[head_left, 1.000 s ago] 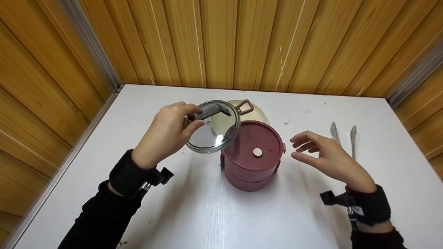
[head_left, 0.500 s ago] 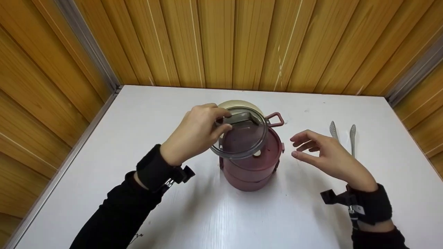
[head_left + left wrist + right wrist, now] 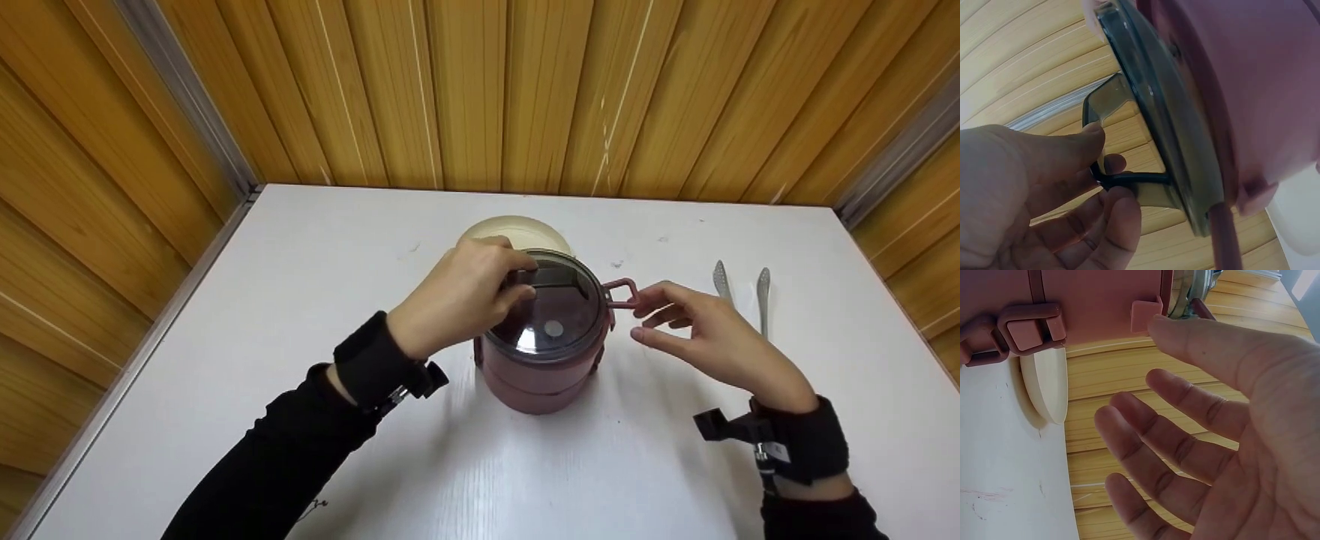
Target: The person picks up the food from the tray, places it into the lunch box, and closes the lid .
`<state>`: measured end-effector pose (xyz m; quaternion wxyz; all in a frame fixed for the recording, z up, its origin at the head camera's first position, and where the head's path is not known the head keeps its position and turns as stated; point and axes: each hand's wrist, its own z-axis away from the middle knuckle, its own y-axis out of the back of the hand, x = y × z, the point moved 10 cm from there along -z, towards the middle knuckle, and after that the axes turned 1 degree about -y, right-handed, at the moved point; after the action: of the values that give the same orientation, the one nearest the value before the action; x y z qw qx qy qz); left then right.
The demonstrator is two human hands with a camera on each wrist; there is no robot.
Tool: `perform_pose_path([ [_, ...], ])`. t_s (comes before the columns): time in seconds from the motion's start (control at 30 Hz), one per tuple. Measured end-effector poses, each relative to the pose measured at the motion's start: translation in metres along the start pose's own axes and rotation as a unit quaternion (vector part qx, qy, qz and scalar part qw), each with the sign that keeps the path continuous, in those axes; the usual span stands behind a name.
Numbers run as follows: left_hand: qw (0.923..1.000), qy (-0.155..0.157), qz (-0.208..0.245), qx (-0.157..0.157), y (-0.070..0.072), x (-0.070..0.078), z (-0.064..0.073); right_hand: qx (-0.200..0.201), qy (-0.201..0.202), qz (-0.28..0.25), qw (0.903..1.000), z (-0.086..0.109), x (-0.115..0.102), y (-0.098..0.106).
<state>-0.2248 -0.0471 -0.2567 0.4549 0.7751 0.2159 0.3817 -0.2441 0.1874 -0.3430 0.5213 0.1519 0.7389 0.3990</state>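
Observation:
My left hand (image 3: 472, 296) pinches the dark handle of a see-through grey lid (image 3: 551, 322), thumb and fingers on the handle in the left wrist view. That lid lies over the top of a dark red round two-tier lunch box (image 3: 534, 390); whether it is fully seated I cannot tell. A red latch loop (image 3: 621, 305) sticks out from the lid's right edge. Beside the loop is my right hand (image 3: 701, 330), fingers loosely bent around nothing; contact with the loop is unclear. A catch tab (image 3: 1145, 315) and lower clasps (image 3: 1030, 329) show on the box in the right wrist view.
Behind the lunch box lies a cream round dish or lid (image 3: 517, 229), partly covered. Two grey utensils with dotted ends, one a slim piece (image 3: 763, 296), lie behind the right hand. Wood-patterned walls (image 3: 465, 97) bound the white table (image 3: 360, 217).
The left hand has carried the lid rightward and down over the lunch box, its latch loop arriving beside the right hand. The right hand has barely moved.

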Motion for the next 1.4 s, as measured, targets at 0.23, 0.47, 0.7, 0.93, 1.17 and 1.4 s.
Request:
perform_pose_path([
  [0.23,0.9996,-0.025,-0.011,-0.001,-0.005,0.007,-0.003,-0.002,0.000,-0.005,1.0000,0.000,0.003,-0.002],
  [0.47,0.9996,-0.020,-0.018,-0.007,-0.007,0.008,-0.003,-0.005,-0.001,0.000,1.0000,-0.001,0.003,-0.003],
  [0.7,0.9995,-0.014,-0.026,-0.014,-0.008,0.008,-0.004,-0.006,0.003,0.000,1.0000,-0.002,-0.001,-0.003],
  [0.93,0.9999,-0.011,0.002,-0.011,-0.006,0.005,0.000,-0.001,0.003,-0.005,1.0000,0.000,-0.004,-0.002],
  [1.17,0.9988,0.002,0.044,0.021,0.010,-0.019,0.021,0.026,0.021,-0.013,0.9993,0.001,-0.011,0.001],
  [1.4,0.9971,0.015,0.073,0.019,0.010,-0.052,0.048,0.045,0.036,-0.018,0.9982,0.001,-0.014,0.004],
])
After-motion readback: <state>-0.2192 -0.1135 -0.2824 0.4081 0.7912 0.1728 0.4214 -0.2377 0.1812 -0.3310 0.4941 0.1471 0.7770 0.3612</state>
